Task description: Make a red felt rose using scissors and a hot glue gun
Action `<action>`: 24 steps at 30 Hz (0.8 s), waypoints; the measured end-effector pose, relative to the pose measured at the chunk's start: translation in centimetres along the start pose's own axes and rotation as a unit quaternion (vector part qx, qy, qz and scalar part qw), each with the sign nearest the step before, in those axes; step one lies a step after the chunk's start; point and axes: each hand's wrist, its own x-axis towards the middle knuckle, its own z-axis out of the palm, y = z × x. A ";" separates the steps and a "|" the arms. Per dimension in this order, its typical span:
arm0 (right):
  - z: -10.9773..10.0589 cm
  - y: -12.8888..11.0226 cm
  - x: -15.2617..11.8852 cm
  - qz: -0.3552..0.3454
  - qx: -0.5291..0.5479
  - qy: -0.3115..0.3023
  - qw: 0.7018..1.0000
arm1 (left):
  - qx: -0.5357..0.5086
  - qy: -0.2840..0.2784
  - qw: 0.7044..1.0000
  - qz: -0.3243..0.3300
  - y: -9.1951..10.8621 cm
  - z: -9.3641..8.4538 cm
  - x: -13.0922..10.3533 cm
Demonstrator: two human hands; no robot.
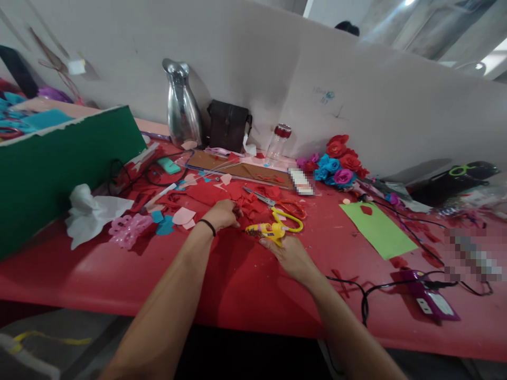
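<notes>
My right hand [291, 256] is wrapped round a yellow glue gun [266, 230], its nozzle pointing left. Just left of the nozzle, my left hand [222, 215] reaches among loose red paper pieces [206, 193], fingers curled and pressed together. Whatever those fingers hold is hidden. Beyond the glue gun lie yellow scissor handles [295, 226] and a pair of scissors with orange-red handles [292, 209], its blades pointing up-left. Pale pink petals [183, 216] and blue petals [164, 224] are spread to the left of my left hand.
A green panel [71, 163], crumpled white tissue [89, 211] and pink clip [129, 230] are left. At the back stand a metal jug [182, 105], dark bag [228, 125], glass bottle [278, 143] and paper flowers [338, 163]. Right are green paper [378, 229], cables and a purple power strip [430, 298].
</notes>
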 end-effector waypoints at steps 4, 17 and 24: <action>-0.2 0.0 0.0 -0.015 -0.007 0.002 1.000 | 0.003 0.000 1.000 0.001 0.0 0.0 0.0; 0.3 0.4 -2.0 0.017 -0.297 0.028 0.954 | -0.015 -0.003 1.000 0.000 -0.3 0.2 0.2; -1.3 1.4 -2.7 0.013 -0.271 0.062 0.961 | -0.020 -0.006 1.000 -0.004 0.2 0.0 -0.1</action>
